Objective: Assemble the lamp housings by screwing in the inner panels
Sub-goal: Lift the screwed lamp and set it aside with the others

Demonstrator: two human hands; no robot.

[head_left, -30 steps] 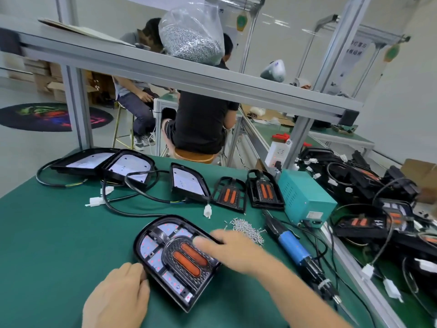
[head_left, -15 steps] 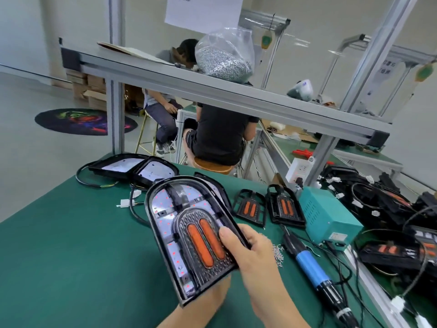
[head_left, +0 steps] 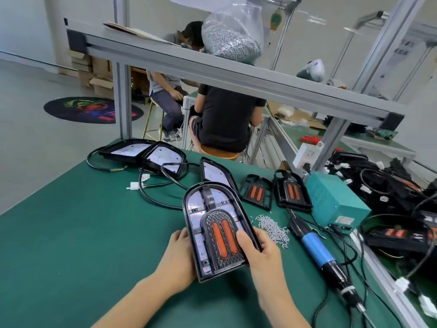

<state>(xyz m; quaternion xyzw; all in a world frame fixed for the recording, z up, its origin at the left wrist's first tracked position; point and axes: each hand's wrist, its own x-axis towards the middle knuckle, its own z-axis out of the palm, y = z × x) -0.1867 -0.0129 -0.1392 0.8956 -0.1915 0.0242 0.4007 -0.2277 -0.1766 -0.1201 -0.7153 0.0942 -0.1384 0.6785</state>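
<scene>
At the bottom centre of the frame, two bare hands hold one lamp housing (head_left: 218, 229) tilted up off the green workbench (head_left: 71, 233). The left hand (head_left: 178, 256) cups its left edge from behind, fingers curled round the rim. The right hand (head_left: 260, 250) grips the right edge, thumb pressed on the inner panel (head_left: 223, 237), a black arched insert with two orange lenses seated in the lower half of the housing. Whether any screws are already in it cannot be told from here.

Just right of the hands lies a loose pile of small silver screws (head_left: 272, 227), and beside that a blue-handled electric screwdriver (head_left: 316, 248), resting on the bench with no hand on it (so driving looks yet to begin on this unit).

Further back, in the middle of the frame, two more inner panels (head_left: 275, 192) lie loose, and three open housings (head_left: 163, 158) with white interiors and trailing cables wait toward the upper left. A teal power box (head_left: 335, 202) sits at right, with a heap of black lamp parts (head_left: 390, 185) behind it.

Judging from this, most of the work remains.

On the shelf at the top, a clear bag of screws (head_left: 233, 36). Beyond, two people sit at another bench.
</scene>
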